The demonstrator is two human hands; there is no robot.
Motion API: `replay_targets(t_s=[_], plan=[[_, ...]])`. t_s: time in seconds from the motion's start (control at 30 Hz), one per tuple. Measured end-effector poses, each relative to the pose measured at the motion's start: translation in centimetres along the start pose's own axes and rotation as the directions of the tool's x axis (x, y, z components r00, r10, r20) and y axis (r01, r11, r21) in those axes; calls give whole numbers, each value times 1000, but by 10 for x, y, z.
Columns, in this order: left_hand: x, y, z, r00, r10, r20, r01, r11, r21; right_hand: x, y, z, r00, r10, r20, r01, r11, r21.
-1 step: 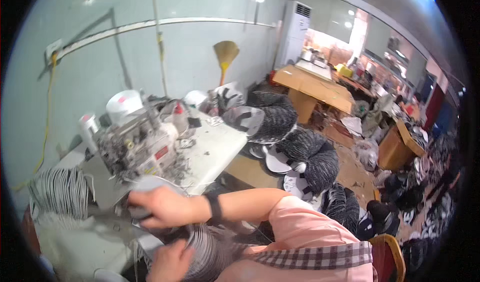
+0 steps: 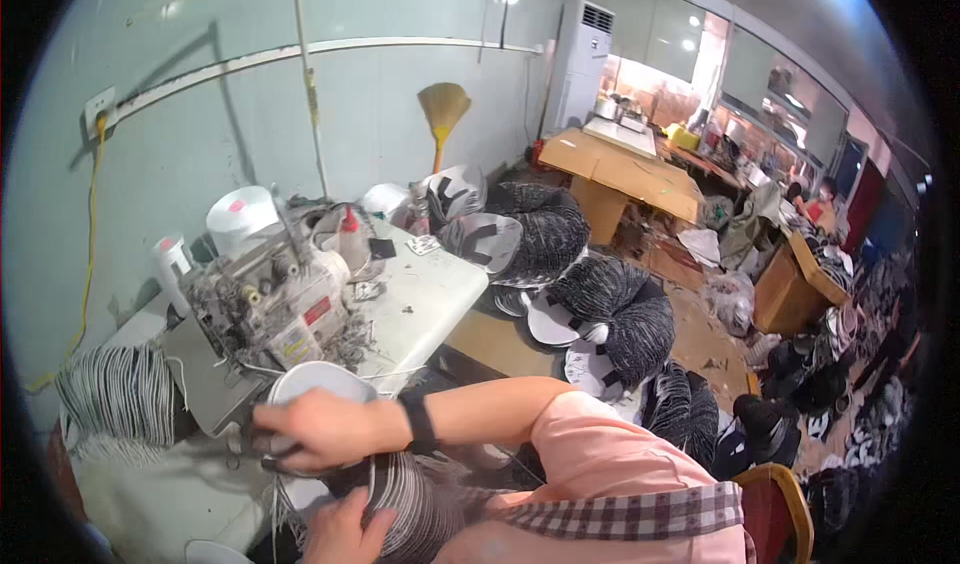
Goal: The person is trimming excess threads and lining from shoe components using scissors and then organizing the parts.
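Observation:
My right hand (image 2: 325,429) is curled over a pale sole-shaped piece (image 2: 322,378) in front of the sewing machine (image 2: 275,299). Its fingertips close at the piece's left edge; a small dark item by them is too unclear to name. At the lower edge, my left hand (image 2: 345,532) grips the side of a stack of sole-shaped pieces (image 2: 415,509) with grey striped edges, held against my body. Its thumb lies over the stack, and the lower part of the hand is cut off by the frame. A dark band circles my right wrist.
Another striped stack (image 2: 118,389) stands left of the machine. Thread cones (image 2: 243,219) and a red-tipped bottle (image 2: 352,239) are behind it. Big grey bundles (image 2: 635,309) lie right of the table (image 2: 440,289). Beyond are a cardboard box (image 2: 800,289), a broom (image 2: 443,114) and a person (image 2: 825,209).
The view has shifted slightly and is sharper. My right hand has moved a little, baring more of the pale piece behind it. My left hand stays at the stack.

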State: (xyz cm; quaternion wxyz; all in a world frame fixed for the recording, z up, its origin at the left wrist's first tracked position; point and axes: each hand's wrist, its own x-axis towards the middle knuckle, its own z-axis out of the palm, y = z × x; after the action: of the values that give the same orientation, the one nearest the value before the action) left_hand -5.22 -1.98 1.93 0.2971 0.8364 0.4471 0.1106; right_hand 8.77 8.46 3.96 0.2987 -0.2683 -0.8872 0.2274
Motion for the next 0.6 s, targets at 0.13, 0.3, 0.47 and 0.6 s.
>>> replay_targets(t_s=[0.13,0.3,0.47,0.6], plan=[[-60,-8,-6,922,-76,-379,21,989,-146,-16,43,33,961,39,272,32,967,-252],[-228,-117,34,489,-761,-426,871,456,184,-8,58,37,965,19,260,15,992,-128],[-263,-56,22,134,-533,-835,646,686,-334,-12,29,-3,953,-83,293,123,985,-120],[-219,-11,1,-15,-495,-869,296,828,-477,4,13,3,927,-149,344,217,961,-170]])
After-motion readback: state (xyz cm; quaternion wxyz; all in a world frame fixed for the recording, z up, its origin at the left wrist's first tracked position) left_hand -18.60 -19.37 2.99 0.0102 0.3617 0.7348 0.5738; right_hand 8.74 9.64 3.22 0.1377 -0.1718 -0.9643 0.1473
